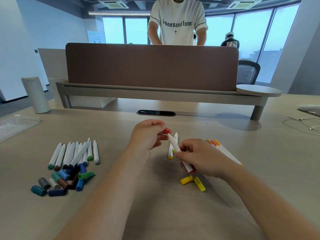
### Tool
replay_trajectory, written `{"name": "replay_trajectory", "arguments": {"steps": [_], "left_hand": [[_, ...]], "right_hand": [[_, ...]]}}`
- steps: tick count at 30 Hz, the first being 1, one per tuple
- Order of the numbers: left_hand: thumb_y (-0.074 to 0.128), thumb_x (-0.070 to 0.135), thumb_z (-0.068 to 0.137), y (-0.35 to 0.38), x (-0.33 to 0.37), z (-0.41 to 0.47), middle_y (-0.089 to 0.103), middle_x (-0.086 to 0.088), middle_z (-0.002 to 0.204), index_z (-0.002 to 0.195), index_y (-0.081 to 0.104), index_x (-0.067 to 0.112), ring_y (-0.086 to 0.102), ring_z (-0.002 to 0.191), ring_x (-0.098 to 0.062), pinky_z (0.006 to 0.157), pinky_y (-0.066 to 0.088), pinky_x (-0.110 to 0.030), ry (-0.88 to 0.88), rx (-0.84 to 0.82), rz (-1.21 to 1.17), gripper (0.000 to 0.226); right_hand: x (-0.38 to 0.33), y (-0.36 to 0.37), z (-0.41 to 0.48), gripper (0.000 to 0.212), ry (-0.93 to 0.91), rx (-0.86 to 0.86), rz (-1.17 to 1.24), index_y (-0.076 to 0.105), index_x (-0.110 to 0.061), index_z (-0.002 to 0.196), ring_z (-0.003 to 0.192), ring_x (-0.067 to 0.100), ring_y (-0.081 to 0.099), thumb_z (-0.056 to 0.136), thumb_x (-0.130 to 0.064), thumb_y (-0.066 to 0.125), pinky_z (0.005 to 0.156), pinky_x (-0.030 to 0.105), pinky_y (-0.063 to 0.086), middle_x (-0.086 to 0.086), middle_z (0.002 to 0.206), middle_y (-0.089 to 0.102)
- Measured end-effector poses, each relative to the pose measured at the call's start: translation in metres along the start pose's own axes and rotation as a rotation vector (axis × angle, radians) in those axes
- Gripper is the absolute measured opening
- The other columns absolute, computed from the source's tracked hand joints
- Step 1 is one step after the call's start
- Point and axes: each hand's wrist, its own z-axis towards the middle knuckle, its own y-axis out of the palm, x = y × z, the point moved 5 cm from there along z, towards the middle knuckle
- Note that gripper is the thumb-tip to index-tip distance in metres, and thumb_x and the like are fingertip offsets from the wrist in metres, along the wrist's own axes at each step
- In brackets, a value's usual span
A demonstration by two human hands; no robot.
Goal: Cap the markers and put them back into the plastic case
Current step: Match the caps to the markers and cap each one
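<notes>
— Centre frame?
— A white, red-ended marker (180,153), bare tip up, clamped in the grip of the right hand (195,158). The left hand (149,135) has its grip pinched together on a red cap (167,130) just above that tip, not yet on.

— Around them?
— Two uncapped yellow markers (171,150) on the tabletop (155,196) just behind, yellow caps (192,181) below (capped orange and pink markers (223,150) at right). Lower left: a row of uncapped markers (74,153) above a heap of loose caps (64,181).

— The case?
— Possibly the clear plastic shape (15,125) at the left edge; cannot tell.
</notes>
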Motion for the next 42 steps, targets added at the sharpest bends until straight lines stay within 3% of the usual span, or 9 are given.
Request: {"name": "replay_trajectory", "arguments": {"steps": [15, 18, 23, 27, 29, 32, 34, 38, 42], "left_hand": [[0.058, 0.012, 0.095, 0.014, 0.005, -0.007, 0.075, -0.004, 0.086, 0.091, 0.070, 0.017, 0.072, 0.067, -0.013, 0.056, 0.046, -0.025, 0.111, -0.014, 0.204, 0.014], [0.055, 0.013, 0.097, 0.017, 0.003, -0.007, 0.075, -0.004, 0.089, 0.102, 0.071, 0.016, 0.072, 0.073, -0.015, 0.059, 0.050, -0.026, 0.066, -0.059, 0.195, 0.018], [0.057, 0.017, 0.095, 0.014, 0.005, -0.005, 0.070, 0.002, 0.096, 0.118, 0.059, 0.030, 0.062, 0.070, -0.008, 0.057, 0.045, -0.020, 0.098, -0.008, 0.278, 0.027], [0.056, 0.019, 0.095, 0.013, 0.002, -0.002, 0.070, -0.001, 0.084, 0.103, 0.069, 0.015, 0.057, 0.067, -0.014, 0.060, 0.048, -0.027, 0.061, -0.027, 0.315, 0.016], [0.057, 0.019, 0.094, 0.013, 0.002, -0.002, 0.070, -0.003, 0.082, 0.098, 0.071, 0.014, 0.055, 0.066, -0.016, 0.060, 0.047, -0.029, 0.055, -0.034, 0.332, 0.016], [0.057, 0.019, 0.094, 0.013, 0.002, -0.002, 0.069, -0.002, 0.077, 0.092, 0.072, 0.013, 0.054, 0.062, -0.014, 0.057, 0.045, -0.025, 0.081, -0.031, 0.369, 0.016], [0.057, 0.019, 0.094, 0.013, 0.003, -0.002, 0.068, -0.001, 0.074, 0.091, 0.072, 0.012, 0.053, 0.059, -0.014, 0.057, 0.044, -0.025, 0.084, -0.039, 0.385, 0.017], [0.055, 0.020, 0.094, 0.015, 0.002, -0.003, 0.069, 0.000, 0.075, 0.092, 0.072, 0.013, 0.054, 0.062, -0.015, 0.063, 0.044, -0.028, 0.090, -0.043, 0.425, 0.018], [0.055, 0.020, 0.094, 0.013, 0.000, -0.001, 0.068, 0.001, 0.074, 0.093, 0.072, 0.013, 0.053, 0.063, -0.015, 0.063, 0.043, -0.028, 0.083, -0.030, 0.427, 0.018]], "right_hand": [[0.006, -0.012, -0.002, 0.019, 0.024, 0.140, 0.017, 0.064, -0.020, 0.083, 0.047, 0.005, 0.052, 0.098, -0.030, 0.058, 0.053, 0.021, 0.043, 0.003, 0.073, 0.070], [0.010, -0.015, -0.001, 0.020, 0.046, 0.159, -0.012, 0.064, -0.020, 0.081, 0.041, 0.003, 0.050, 0.097, -0.030, 0.058, 0.050, 0.025, 0.045, 0.003, 0.072, 0.069], [0.025, -0.029, 0.008, 0.025, 0.183, 0.254, -0.222, 0.067, -0.016, 0.076, 0.064, 0.022, 0.062, 0.091, -0.034, 0.059, 0.057, 0.029, 0.046, 0.005, 0.068, 0.065], [0.036, -0.021, 0.008, 0.026, 0.308, 0.156, -0.252, 0.062, -0.014, 0.071, 0.039, 0.017, 0.054, 0.093, -0.025, 0.054, 0.043, 0.026, 0.048, 0.005, 0.050, 0.060], [0.036, -0.018, 0.009, 0.027, 0.340, 0.121, -0.254, 0.064, -0.012, 0.076, 0.037, 0.019, 0.053, 0.096, -0.024, 0.051, 0.050, 0.031, 0.056, 0.007, 0.050, 0.061], [0.031, -0.015, 0.012, 0.015, 0.334, 0.058, -0.346, 0.068, -0.018, 0.101, 0.054, 0.022, 0.059, 0.097, -0.022, 0.053, 0.060, 0.032, 0.057, 0.008, 0.070, 0.067], [0.029, -0.011, 0.014, 0.015, 0.290, 0.010, -0.470, 0.056, -0.032, 0.093, 0.070, 0.023, 0.056, 0.095, -0.017, 0.057, 0.062, 0.029, 0.049, 0.005, 0.085, 0.061], [0.032, -0.013, 0.017, 0.018, 0.288, 0.081, -0.517, 0.059, -0.014, 0.108, 0.085, 0.025, 0.062, 0.092, -0.019, 0.064, 0.077, 0.034, 0.053, 0.003, 0.090, 0.058], [0.031, -0.009, 0.017, 0.020, 0.282, 0.071, -0.589, 0.061, -0.013, 0.107, 0.094, 0.025, 0.064, 0.089, -0.017, 0.068, 0.081, 0.035, 0.055, 0.005, 0.102, 0.066]]}}
